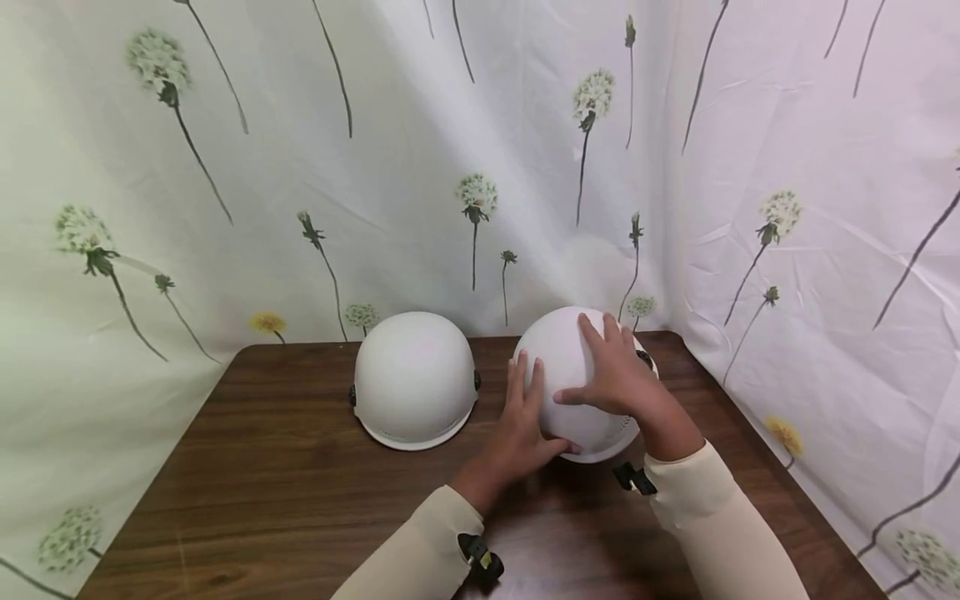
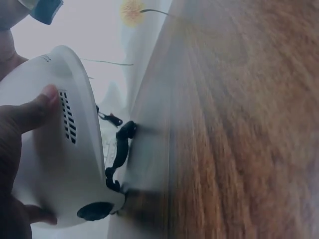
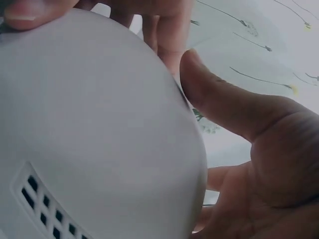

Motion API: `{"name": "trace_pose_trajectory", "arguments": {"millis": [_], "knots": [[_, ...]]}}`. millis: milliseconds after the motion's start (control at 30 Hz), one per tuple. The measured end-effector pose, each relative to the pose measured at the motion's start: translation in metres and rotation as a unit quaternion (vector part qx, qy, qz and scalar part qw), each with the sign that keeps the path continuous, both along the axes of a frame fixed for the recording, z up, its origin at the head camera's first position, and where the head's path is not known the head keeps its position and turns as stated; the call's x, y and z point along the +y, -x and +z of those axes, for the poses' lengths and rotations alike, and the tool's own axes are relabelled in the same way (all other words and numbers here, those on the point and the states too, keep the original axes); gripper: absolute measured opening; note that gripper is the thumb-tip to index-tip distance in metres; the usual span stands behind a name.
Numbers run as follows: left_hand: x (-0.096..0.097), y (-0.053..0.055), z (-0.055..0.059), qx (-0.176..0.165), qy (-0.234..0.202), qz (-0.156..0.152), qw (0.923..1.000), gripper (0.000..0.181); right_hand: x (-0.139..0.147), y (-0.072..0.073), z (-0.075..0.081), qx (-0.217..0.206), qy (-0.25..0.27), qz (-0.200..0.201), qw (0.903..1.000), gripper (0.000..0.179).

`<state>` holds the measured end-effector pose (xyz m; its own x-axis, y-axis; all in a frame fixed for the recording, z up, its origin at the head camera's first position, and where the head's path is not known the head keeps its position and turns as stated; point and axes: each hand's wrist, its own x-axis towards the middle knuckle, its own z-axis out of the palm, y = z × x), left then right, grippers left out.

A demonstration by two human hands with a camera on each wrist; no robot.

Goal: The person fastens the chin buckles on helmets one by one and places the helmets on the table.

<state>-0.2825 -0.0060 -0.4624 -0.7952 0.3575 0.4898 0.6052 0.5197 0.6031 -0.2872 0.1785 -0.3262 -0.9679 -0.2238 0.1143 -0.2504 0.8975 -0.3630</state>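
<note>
Left hand point(image 1: 521, 437) and right hand point(image 1: 621, 379) are spreading a wide grip over the right-side helmet point(image 1: 558, 354), smoothness perhaps inviting slips under uneven pressure.

Head view count: 2 white helmets point(image 1: 415, 379), 2 hands, i.e. 1 left hand point(image 1: 522, 425) and 1 right hand point(image 1: 615, 371). 2 cream sleeves point(image 1: 420, 550). 2 black wrist devices point(image 1: 480, 557). 1 brown wooden table point(image 1: 285, 475). Printed curtain point(image 1: 405, 167): 2 yellow flowers point(image 1: 267, 322), 9 clear pale puffballs point(image 1: 159, 60), 6 small green buds point(image 1: 309, 227); bare stems cut off at frame edges, uncounted. Black side knobs point(image 1: 477, 380): 2 visible on one helmet, 1 on the other. Right wrist view: 1 vent grille point(image 3: 39, 219), partly cropped.
</note>
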Motion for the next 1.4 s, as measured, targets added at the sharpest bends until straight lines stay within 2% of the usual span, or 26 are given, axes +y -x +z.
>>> {"name": "trace_pose_trajectory", "arguments": {"millis": [100, 233, 333, 500, 633, 767, 900, 1000, 1067, 1267, 1400], "knots": [[-0.002, 0.001, -0.002, 0.019, -0.011, 0.006, 0.9997, 0.136, 0.000, -0.003, 0.003, -0.004, -0.003, 0.014, 0.9999, 0.123], [-0.007, 0.002, -0.004, 0.055, -0.014, 0.032, 0.9978, 0.136, -0.001, -0.006, 0.011, -0.006, -0.002, 0.044, 0.9990, 0.116], [-0.012, 0.002, -0.004, 0.055, -0.009, 0.046, 0.9974, 0.137, -0.001, -0.009, 0.016, -0.004, -0.009, 0.058, 0.9982, 0.110], [-0.023, 0.002, -0.004, 0.029, 0.024, 0.054, 0.9979, 0.142, -0.004, -0.012, 0.021, -0.004, -0.025, 0.045, 0.9987, 0.107], [-0.035, 0.006, -0.005, 0.044, 0.042, 0.046, 0.9971, 0.145, -0.008, -0.012, 0.018, 0.017, -0.014, 0.041, 0.9989, 0.108], [-0.049, 0.009, -0.002, 0.045, 0.031, 0.007, 0.9985, 0.141, -0.010, -0.010, 0.012, 0.048, -0.003, 0.054, 0.9973, 0.111], [-0.063, 0.011, 0.005, 0.014, 0.014, -0.024, 0.9995, 0.128, -0.010, -0.008, 0.005, 0.065, 0.003, 0.066, 0.9957, 0.113], [-0.070, 0.011, 0.011, -0.009, 0.015, -0.025, 0.9995, 0.114, -0.011, -0.007, 0.002, 0.066, 0.010, 0.072, 0.9952, 0.113], [-0.073, 0.011, 0.015, -0.011, 0.026, -0.017, 0.9994, 0.108, -0.012, -0.007, 0.000, 0.067, 0.011, 0.075, 0.9949, 0.113], [-0.076, 0.016, 0.033, 0.038, 0.074, 0.028, 0.9961, 0.096, -0.016, -0.007, 0.000, 0.080, -0.001, 0.089, 0.9929, 0.114], [-0.073, 0.019, 0.055, 0.051, 0.104, 0.058, 0.9916, 0.094, -0.018, -0.008, -0.002, 0.084, -0.010, 0.092, 0.9922, 0.115]]}}
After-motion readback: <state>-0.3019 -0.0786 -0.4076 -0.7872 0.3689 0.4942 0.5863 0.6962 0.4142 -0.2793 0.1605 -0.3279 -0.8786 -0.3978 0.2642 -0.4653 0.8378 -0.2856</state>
